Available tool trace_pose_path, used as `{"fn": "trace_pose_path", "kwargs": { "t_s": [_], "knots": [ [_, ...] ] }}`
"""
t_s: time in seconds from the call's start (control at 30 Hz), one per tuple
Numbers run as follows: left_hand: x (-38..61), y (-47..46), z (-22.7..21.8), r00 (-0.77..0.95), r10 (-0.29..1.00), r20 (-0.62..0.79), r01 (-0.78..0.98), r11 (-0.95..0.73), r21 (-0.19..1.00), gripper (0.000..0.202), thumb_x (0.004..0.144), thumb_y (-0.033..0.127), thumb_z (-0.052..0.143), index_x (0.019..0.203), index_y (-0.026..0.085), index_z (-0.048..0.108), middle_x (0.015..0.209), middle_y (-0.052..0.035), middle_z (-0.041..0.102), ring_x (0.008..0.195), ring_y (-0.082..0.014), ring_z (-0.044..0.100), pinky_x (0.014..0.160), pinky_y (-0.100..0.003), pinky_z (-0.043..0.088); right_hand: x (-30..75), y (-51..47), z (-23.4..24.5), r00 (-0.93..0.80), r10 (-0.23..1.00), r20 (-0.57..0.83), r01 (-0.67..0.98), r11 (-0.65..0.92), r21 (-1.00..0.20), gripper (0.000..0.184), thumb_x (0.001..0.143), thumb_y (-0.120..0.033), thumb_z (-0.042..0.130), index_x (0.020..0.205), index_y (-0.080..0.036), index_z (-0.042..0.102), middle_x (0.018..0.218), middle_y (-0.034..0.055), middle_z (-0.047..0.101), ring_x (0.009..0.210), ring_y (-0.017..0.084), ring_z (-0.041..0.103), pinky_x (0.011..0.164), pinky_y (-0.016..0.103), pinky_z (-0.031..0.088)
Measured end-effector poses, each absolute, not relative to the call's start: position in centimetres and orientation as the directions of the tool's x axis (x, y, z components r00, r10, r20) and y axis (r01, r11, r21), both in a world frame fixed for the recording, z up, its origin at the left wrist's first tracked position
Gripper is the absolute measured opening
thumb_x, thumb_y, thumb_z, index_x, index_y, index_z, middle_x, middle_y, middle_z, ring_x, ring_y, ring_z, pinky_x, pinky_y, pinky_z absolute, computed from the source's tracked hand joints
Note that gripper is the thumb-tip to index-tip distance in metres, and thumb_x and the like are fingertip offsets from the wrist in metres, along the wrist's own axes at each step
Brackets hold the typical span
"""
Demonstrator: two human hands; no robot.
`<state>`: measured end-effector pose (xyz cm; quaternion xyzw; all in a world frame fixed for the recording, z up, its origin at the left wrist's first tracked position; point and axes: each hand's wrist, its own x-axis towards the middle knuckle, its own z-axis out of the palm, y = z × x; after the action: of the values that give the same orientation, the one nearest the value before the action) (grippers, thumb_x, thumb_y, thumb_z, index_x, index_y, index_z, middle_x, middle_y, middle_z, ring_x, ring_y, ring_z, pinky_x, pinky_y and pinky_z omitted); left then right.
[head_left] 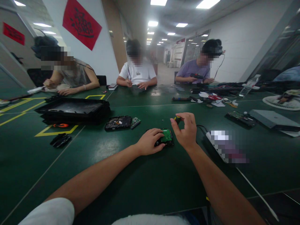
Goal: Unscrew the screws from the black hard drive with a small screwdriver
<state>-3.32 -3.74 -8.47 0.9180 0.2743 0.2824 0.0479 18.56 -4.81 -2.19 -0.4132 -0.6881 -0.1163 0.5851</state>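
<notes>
A hard drive [167, 137] with a green circuit board on top lies on the green table [131, 181] in front of me. My left hand [150, 142] rests on the drive's left side, fingers curled over it, holding it down. My right hand [186, 129] hovers just right of the drive, fingers pinched round the black and yellow handle of a small screwdriver [177, 119] that stands above the drive's far right corner.
Another opened hard drive [117, 122] with a loose green board [135, 122] lies to the left, beside a stack of black trays [73, 110]. A power strip [225, 145] sits at my right. Three people work at the far side, amid tools and parts.
</notes>
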Motion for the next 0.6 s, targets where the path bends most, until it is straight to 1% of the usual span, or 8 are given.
{"fn": "trace_pose_path", "kwargs": {
  "t_s": [0.1, 0.2, 0.27, 0.33, 0.4, 0.5, 0.6],
  "knots": [
    [-3.33, -3.71, -8.55, 0.689, 0.538, 0.486, 0.486, -0.84, 0.242, 0.043, 0.093, 0.047, 0.065, 0.128, 0.022, 0.063, 0.136, -0.0148, 0.063, 0.128, -0.0327, 0.06, 0.109, -0.054, 0.05, 18.65, -4.74, -2.22, 0.014, 0.441, 0.897, 0.703, 0.634, -0.322, 0.019, 0.098, -0.029, 0.062, 0.116, -0.024, 0.064, 0.108, 0.0103, 0.067, 0.103, 0.026, 0.065, 0.088, 0.044, 0.058],
    [-3.34, -3.67, -8.57, 0.689, 0.542, 0.481, 0.49, -0.838, 0.241, 0.043, 0.093, 0.048, 0.065, 0.128, 0.022, 0.063, 0.135, -0.0147, 0.064, 0.128, -0.0326, 0.06, 0.109, -0.054, 0.05, 18.74, -4.67, -2.34, -0.023, 0.468, 0.883, 0.687, 0.649, -0.327, 0.025, 0.102, -0.024, 0.051, 0.124, -0.025, 0.062, 0.118, 0.0107, 0.07, 0.111, 0.026, 0.067, 0.096, 0.047, 0.057],
    [-3.33, -3.69, -8.52, 0.692, 0.541, 0.479, 0.489, -0.838, 0.24, 0.043, 0.094, 0.048, 0.064, 0.128, 0.021, 0.063, 0.135, -0.0146, 0.064, 0.128, -0.0324, 0.06, 0.109, -0.053, 0.05, 18.73, -4.65, -2.39, -0.029, 0.475, 0.879, 0.683, 0.652, -0.33, 0.028, 0.103, -0.022, 0.048, 0.127, -0.025, 0.062, 0.122, 0.0106, 0.071, 0.113, 0.026, 0.067, 0.098, 0.047, 0.056],
    [-3.32, -3.72, -8.45, 0.693, 0.539, 0.478, 0.489, -0.839, 0.237, 0.043, 0.094, 0.048, 0.064, 0.128, 0.022, 0.062, 0.135, -0.0145, 0.064, 0.128, -0.0324, 0.06, 0.109, -0.053, 0.05, 18.69, -4.65, -2.38, -0.014, 0.465, 0.885, 0.686, 0.649, -0.33, 0.025, 0.102, -0.023, 0.052, 0.125, -0.024, 0.062, 0.118, 0.0107, 0.071, 0.109, 0.025, 0.068, 0.095, 0.046, 0.057],
    [-3.32, -3.76, -8.4, 0.694, 0.538, 0.479, 0.49, -0.84, 0.234, 0.043, 0.094, 0.048, 0.064, 0.129, 0.022, 0.062, 0.136, -0.0146, 0.063, 0.129, -0.0327, 0.059, 0.109, -0.053, 0.05, 18.65, -4.66, -2.31, 0.008, 0.445, 0.896, 0.695, 0.641, -0.325, 0.022, 0.099, -0.025, 0.059, 0.121, -0.023, 0.062, 0.112, 0.0105, 0.07, 0.104, 0.025, 0.068, 0.091, 0.044, 0.058],
    [-3.33, -3.77, -8.45, 0.694, 0.534, 0.483, 0.489, -0.842, 0.227, 0.043, 0.094, 0.048, 0.064, 0.128, 0.021, 0.062, 0.136, -0.0154, 0.063, 0.129, -0.0328, 0.059, 0.11, -0.053, 0.05, 18.62, -4.7, -2.19, 0.021, 0.416, 0.909, 0.718, 0.627, -0.303, 0.024, 0.094, -0.029, 0.069, 0.116, -0.023, 0.063, 0.108, 0.0101, 0.067, 0.103, 0.026, 0.065, 0.089, 0.044, 0.057],
    [-3.34, -3.74, -8.58, 0.694, 0.53, 0.488, 0.487, -0.844, 0.224, 0.043, 0.094, 0.047, 0.064, 0.128, 0.02, 0.062, 0.136, -0.0154, 0.063, 0.129, -0.0325, 0.059, 0.11, -0.053, 0.05, 18.61, -4.73, -2.13, 0.025, 0.409, 0.912, 0.739, 0.607, -0.293, 0.024, 0.093, -0.031, 0.071, 0.114, -0.024, 0.065, 0.104, 0.0093, 0.065, 0.102, 0.026, 0.063, 0.089, 0.044, 0.057]
  ]
}}
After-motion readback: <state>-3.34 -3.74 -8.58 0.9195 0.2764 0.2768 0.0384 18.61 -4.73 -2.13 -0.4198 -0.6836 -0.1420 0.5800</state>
